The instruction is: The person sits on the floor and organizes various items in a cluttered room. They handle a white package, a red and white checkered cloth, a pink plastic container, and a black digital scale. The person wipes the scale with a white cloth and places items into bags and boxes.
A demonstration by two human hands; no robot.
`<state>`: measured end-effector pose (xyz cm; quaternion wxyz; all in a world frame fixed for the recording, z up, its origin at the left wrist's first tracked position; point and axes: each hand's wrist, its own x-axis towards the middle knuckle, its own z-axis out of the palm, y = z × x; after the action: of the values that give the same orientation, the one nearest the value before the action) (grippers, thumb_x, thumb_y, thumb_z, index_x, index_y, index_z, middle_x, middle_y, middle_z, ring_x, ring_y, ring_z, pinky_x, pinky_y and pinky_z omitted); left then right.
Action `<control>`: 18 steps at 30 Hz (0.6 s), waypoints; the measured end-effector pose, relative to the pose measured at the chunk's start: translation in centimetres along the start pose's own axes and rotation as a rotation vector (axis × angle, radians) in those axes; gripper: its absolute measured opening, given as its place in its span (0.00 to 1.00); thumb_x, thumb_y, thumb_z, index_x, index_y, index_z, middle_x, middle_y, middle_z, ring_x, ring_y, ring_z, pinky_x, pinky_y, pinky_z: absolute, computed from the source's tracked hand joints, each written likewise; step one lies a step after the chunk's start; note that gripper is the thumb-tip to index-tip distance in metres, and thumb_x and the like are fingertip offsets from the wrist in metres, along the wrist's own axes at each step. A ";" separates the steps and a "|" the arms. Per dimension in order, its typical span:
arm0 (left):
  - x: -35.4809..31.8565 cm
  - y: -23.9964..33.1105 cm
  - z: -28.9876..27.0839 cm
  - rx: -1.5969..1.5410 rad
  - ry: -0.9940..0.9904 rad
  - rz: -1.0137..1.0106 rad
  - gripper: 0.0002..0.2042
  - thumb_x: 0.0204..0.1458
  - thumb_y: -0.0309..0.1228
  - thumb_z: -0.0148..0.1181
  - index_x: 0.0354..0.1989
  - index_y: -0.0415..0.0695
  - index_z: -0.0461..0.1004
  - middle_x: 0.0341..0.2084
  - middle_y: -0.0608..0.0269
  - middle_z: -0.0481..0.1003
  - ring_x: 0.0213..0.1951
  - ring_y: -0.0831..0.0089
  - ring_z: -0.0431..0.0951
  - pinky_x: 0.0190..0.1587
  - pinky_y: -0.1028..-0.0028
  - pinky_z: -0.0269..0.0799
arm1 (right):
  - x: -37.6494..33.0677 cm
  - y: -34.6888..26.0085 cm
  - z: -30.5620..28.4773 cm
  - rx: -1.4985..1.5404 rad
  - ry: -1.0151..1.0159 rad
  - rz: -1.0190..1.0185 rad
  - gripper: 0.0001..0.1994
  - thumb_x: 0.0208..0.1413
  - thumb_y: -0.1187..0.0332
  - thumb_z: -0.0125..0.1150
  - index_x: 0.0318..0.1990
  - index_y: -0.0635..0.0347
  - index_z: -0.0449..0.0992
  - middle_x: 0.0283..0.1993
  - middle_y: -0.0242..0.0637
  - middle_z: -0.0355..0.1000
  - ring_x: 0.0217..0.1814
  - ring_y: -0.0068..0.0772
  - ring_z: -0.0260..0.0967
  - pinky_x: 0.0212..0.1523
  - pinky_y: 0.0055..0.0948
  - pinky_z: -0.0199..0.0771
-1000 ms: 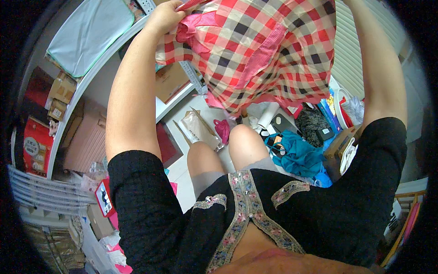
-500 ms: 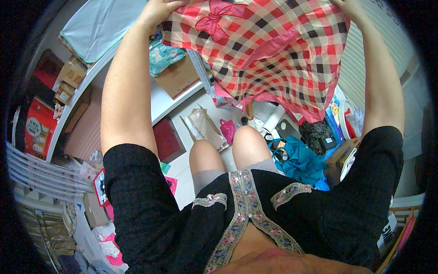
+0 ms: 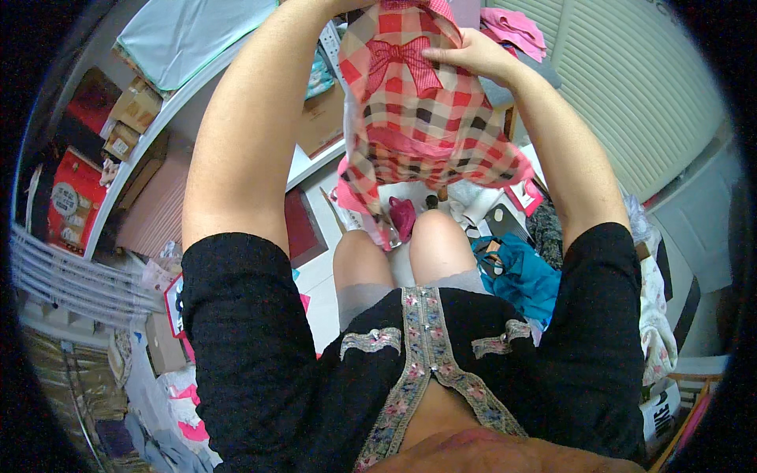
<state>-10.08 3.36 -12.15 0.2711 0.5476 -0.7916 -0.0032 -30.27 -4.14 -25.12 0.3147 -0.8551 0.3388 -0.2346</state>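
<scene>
A red, black and cream checked cloth [image 3: 418,118] with pink edging and a red-pink bow hangs in front of me, gathered narrow at its top. My right hand [image 3: 481,57] grips its right side, with the thumb laid over the front beside the bow. At the top edge of the view my left hand [image 3: 351,4] is mostly cut off; it holds the upper left of the cloth, and its fingers barely show. The cloth's lower part hangs in loose folds above my knees.
A teal cloth bag [image 3: 520,272] lies on the floor to the right of my knees, and a magenta item [image 3: 403,218] lies ahead of them. White shelving with boxes [image 3: 136,106] runs along the left. At the right stands a pale slatted door [image 3: 643,102].
The cloth, spread wide before, is drawn together and hangs narrower. My right hand has moved left and down toward the bow; my left hand has shifted right, toward the cloth's top.
</scene>
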 end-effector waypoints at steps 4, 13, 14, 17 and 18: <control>-1.8 -2.4 2.5 -0.209 0.457 0.105 0.18 0.48 0.39 0.72 0.37 0.34 0.79 0.26 0.61 0.79 0.30 0.69 0.78 0.37 0.69 0.74 | 1.4 1.8 0.6 0.553 0.108 -0.055 0.26 0.56 0.49 0.65 0.56 0.57 0.75 0.49 0.38 0.77 0.50 0.31 0.76 0.50 0.32 0.77; -15.7 -1.3 26.1 -0.603 0.531 -0.446 0.61 0.30 0.51 0.79 0.69 0.33 0.46 0.65 0.37 0.55 0.66 0.48 0.57 0.68 0.56 0.54 | 2.4 2.3 0.9 0.663 0.241 0.164 0.20 0.56 0.64 0.64 0.50 0.72 0.75 0.43 0.47 0.78 0.40 0.38 0.79 0.44 0.38 0.80; -15.9 0.2 26.8 -0.507 0.577 -0.394 0.60 0.30 0.50 0.79 0.69 0.35 0.47 0.64 0.38 0.55 0.66 0.46 0.56 0.68 0.55 0.52 | 2.3 2.4 1.0 0.586 0.259 0.185 0.20 0.56 0.64 0.64 0.50 0.73 0.76 0.43 0.47 0.78 0.39 0.39 0.79 0.44 0.38 0.80; -14.8 2.9 25.9 -0.286 0.619 -0.270 0.47 0.38 0.45 0.76 0.64 0.34 0.58 0.59 0.40 0.64 0.62 0.51 0.64 0.64 0.59 0.59 | 0.9 0.7 1.5 0.593 0.221 0.259 0.20 0.58 0.64 0.62 0.55 0.64 0.76 0.50 0.41 0.77 0.45 0.30 0.77 0.46 0.30 0.79; -14.2 2.1 26.0 -0.475 0.579 -0.323 0.40 0.42 0.43 0.73 0.60 0.34 0.62 0.54 0.44 0.68 0.58 0.56 0.68 0.61 0.61 0.62 | 1.2 1.2 0.9 0.609 0.203 0.220 0.20 0.58 0.63 0.62 0.55 0.63 0.76 0.50 0.41 0.77 0.46 0.30 0.77 0.47 0.30 0.79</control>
<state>-19.49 8.98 -39.73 0.5977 0.5655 -0.5635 -0.0740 -29.41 -5.40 -26.37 0.5437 -0.6522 0.3732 -0.3737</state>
